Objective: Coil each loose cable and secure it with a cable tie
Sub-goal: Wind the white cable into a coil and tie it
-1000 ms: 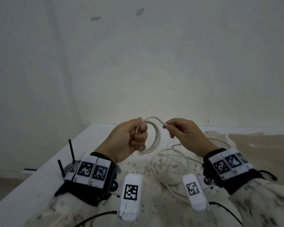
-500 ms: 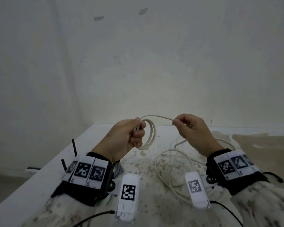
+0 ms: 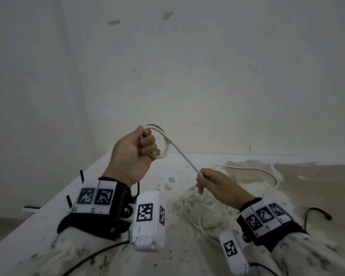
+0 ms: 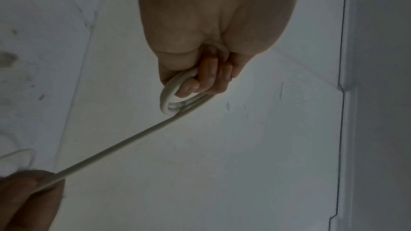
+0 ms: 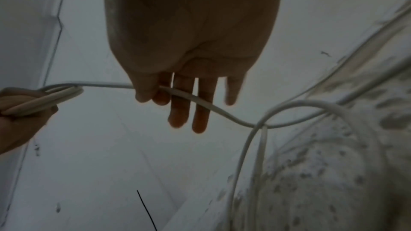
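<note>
Since a second ago the right hand [image 3: 217,186] has dropped away from the left hand [image 3: 133,154], drawing the white cable [image 3: 184,156] taut between them. Left fingers curl round the small coil [image 3: 163,144]; right thumb and forefinger pinch the strand. Remaining slack lies looped on the tabletop [image 3: 112,188] beneath the right hand.

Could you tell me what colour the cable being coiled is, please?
The cable is white or off-white, clearest in the head view.
</note>
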